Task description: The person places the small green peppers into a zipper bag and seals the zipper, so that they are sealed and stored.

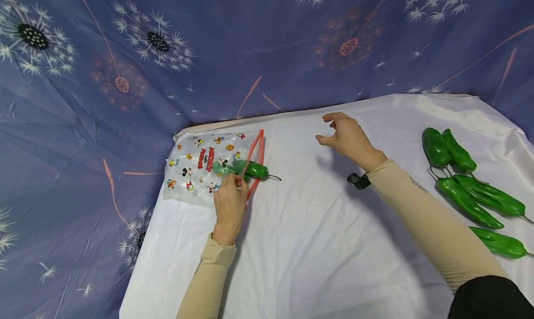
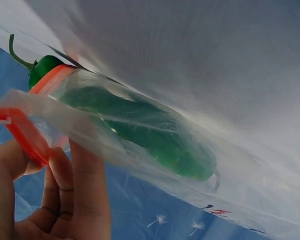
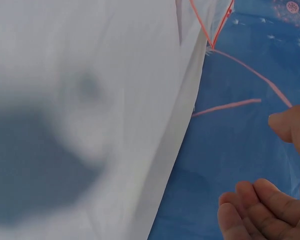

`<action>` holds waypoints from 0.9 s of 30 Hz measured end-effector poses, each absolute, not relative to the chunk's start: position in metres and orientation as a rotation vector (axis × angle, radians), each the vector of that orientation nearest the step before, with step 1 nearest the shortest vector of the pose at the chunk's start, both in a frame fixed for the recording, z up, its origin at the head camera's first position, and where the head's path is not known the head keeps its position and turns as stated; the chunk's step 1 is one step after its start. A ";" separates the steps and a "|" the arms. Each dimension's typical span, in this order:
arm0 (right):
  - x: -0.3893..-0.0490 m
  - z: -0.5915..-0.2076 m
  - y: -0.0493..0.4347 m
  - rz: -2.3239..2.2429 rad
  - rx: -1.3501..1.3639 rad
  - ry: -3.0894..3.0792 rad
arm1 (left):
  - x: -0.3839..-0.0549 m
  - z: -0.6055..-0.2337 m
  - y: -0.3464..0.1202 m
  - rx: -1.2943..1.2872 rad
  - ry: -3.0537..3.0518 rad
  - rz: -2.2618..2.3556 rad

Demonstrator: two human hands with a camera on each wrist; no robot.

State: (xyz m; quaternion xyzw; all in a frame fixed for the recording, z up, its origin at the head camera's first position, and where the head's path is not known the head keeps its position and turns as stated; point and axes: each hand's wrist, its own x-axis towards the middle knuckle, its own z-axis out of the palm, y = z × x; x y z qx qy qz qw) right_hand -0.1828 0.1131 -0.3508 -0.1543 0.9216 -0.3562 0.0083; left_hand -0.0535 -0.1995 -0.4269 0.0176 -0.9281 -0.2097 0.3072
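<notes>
A clear zip bag [image 1: 196, 159] with cartoon figures and a red zip edge lies on the left of the white table, its mouth toward the right. My left hand [image 1: 231, 203] pinches the red edge at the near side of the mouth. A green pepper [image 1: 257, 171] lies through the mouth, its stem end sticking out beyond the red edge. Through the plastic in the left wrist view, more green [image 2: 155, 135] shows, with a thin stem at its far end. Right of the bag, my right hand [image 1: 348, 136] hovers over the table, thumb and fingers spread apart, holding nothing.
Several green peppers [image 1: 469, 198] lie in a loose group at the right side of the white cloth [image 1: 300, 245]. A blue curtain [image 1: 250, 45] with dandelion prints hangs behind the table and down its left side. A black wrist strap [image 1: 359, 181] is on the right wrist.
</notes>
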 end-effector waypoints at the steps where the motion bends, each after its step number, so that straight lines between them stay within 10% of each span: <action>1: -0.182 -0.350 0.116 -1.113 -0.473 2.880 | -0.053 -0.427 -0.199 0.044 -2.451 -0.550; 27: -0.167 -0.349 0.191 -1.148 -0.256 2.928 | -0.052 -0.425 -0.199 0.018 -2.435 -0.559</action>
